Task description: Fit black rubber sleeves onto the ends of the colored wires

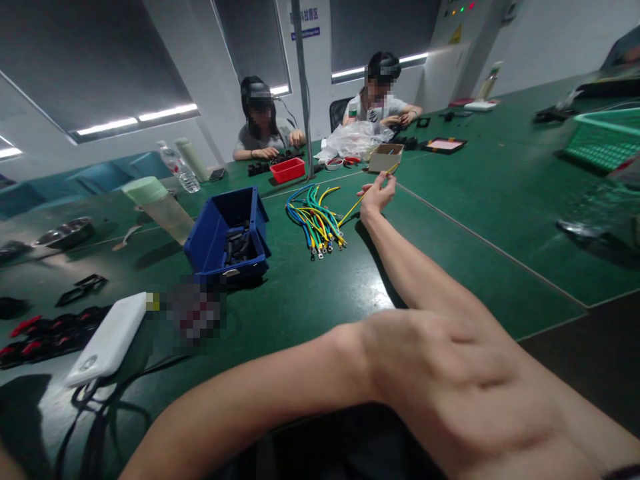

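Observation:
My right hand reaches out over the table with a thin yellow wire pinched in its fingers. One end of that wire meets a bundle of blue, green and yellow wires on the tabletop; several of these have metal ring terminals at the near end. Close to the camera, my left hand lies across my right forearm, blurred, and its fingers cannot be made out. A small cardboard box stands just beyond my right hand.
Left of the wires is a blue bin with black parts inside. A white power bank with cables lies at the near left. Two people sit across the green table, near a red tray. A green basket stands at right.

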Available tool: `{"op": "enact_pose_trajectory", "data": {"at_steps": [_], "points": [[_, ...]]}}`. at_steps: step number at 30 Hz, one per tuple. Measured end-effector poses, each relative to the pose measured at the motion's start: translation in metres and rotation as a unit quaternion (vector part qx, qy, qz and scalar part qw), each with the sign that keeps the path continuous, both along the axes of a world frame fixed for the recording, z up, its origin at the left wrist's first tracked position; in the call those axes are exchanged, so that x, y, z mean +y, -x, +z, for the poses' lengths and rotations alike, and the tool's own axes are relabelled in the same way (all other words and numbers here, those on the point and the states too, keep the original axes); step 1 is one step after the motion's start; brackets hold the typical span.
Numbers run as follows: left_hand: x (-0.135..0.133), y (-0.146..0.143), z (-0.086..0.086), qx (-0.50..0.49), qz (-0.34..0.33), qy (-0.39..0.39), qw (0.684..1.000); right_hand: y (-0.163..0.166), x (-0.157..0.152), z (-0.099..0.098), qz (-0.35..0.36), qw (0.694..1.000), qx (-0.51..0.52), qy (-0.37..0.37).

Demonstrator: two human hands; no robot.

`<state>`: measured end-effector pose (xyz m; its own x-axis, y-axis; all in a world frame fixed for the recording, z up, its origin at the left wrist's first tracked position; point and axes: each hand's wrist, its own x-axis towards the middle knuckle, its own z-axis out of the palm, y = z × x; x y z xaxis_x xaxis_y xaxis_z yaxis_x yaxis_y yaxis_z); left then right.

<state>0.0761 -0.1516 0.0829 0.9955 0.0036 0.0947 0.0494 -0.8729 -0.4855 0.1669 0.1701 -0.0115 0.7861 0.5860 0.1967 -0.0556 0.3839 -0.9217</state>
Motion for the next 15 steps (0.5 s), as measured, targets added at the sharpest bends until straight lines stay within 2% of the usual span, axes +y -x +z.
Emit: {"op": "enact_pose_trajectory", "data": {"at_steps": [2, 3, 6, 8, 12, 15], "points": [[0.042, 0.001, -0.016, -0.068, -0.057, 0.030, 0.996, -0.003, 0.003, -0.001, 0.002, 1.000, 0.019, 0.012], [0.060, 0.005, -0.026, -0.126, -0.039, 0.038, 0.991, -0.004, 0.005, -0.002, 0.007, 0.999, 0.028, 0.018], [0.101, 0.027, -0.058, -0.196, 0.169, 0.042, 0.965, -0.007, 0.008, -0.003, 0.029, 0.997, 0.054, 0.037], [0.118, 0.044, -0.072, -0.212, 0.276, 0.074, 0.934, -0.008, 0.010, -0.004, 0.043, 0.996, 0.065, 0.051], [0.136, 0.063, -0.086, -0.243, 0.362, 0.120, 0.892, -0.010, 0.014, -0.007, 0.062, 0.993, 0.051, 0.089], [0.145, 0.065, -0.094, -0.284, 0.433, 0.164, 0.840, -0.010, 0.016, -0.010, 0.078, 0.991, 0.031, 0.101]]}}
